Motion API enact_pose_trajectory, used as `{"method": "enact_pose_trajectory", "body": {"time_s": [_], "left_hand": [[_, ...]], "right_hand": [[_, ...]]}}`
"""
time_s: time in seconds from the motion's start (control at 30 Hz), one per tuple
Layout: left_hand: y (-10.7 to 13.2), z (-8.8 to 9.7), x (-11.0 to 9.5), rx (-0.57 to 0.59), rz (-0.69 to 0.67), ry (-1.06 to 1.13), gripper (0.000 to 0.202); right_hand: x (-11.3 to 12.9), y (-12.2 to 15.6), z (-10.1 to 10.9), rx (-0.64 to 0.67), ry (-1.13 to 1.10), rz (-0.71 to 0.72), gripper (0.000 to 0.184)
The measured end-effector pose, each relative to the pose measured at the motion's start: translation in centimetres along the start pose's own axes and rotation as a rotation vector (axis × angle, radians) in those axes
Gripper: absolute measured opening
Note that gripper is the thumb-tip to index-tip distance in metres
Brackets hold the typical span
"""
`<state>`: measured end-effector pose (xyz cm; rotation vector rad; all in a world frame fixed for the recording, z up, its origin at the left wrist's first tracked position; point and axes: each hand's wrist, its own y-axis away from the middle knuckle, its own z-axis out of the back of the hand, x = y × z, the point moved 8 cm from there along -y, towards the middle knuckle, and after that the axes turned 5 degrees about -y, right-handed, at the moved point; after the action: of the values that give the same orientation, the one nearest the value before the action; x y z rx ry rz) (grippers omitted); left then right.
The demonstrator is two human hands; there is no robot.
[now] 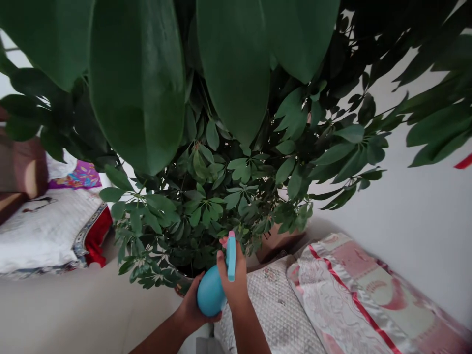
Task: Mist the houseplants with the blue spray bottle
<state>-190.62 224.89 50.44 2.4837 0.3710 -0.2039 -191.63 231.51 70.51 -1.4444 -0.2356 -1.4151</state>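
Note:
A blue spray bottle [211, 293] with a pink nozzle tip is held between both my hands, tilted, its head pointing into the leaves. My left hand [191, 307] cups the round body from below and the left. Around the neck and trigger of the spray head [231, 255] my right hand [236, 275] is closed; some of its fingers are hidden behind the head. Just beyond stands a large leafy potted plant [206, 206], its broad leaves hanging close to the camera at the top. Only a sliver of its pot [180, 287] shows beside my left hand.
At right, a quilted white cover [275, 305] and a pink patterned cloth [368, 295] lie along the white wall [416, 221]. A cardboard box [280, 242] sits behind them. On the left is a white-covered surface [47, 231] with a red edge, above the pale floor [92, 309].

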Motion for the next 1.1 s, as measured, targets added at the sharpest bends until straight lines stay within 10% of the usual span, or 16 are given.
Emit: {"method": "enact_pose_trajectory", "body": {"time_s": [0.13, 0.27, 0.5, 0.7, 0.83, 0.93, 1.1], "left_hand": [[-1.0, 1.2, -0.6, -0.026, -0.068, -0.087, 0.066], [1.9, 0.7, -6.5, -0.132, -0.615, -0.379, 0.052], [10.8, -12.4, -8.6, 0.309, -1.034, -1.164, 0.082], [10.5, -16.9, -6.9, 0.365, -1.130, -1.153, 0.054], [10.8, -18.0, -8.0, 0.203, -1.269, -1.170, 0.040], [12.2, -20.5, -8.9, 0.091, -1.389, -1.286, 0.040], [14.3, -26.2, -9.6, 0.135, -1.546, -1.390, 0.031]], "right_hand": [[0.3, -0.1, 0.5, -0.020, -0.013, 0.011, 0.016], [0.0, 0.5, 0.9, -0.041, -0.038, 0.011, 0.010], [2.9, 2.0, 2.2, -0.061, -0.027, 0.045, 0.037], [5.5, 2.8, 4.3, 0.017, -0.003, 0.054, 0.084], [2.0, 4.0, 5.9, 0.010, -0.141, -0.044, 0.087], [-4.3, 5.3, 7.9, -0.383, -0.473, -0.220, 0.060], [-8.6, 4.9, 2.7, -0.218, -1.045, -0.533, 0.073]]}}
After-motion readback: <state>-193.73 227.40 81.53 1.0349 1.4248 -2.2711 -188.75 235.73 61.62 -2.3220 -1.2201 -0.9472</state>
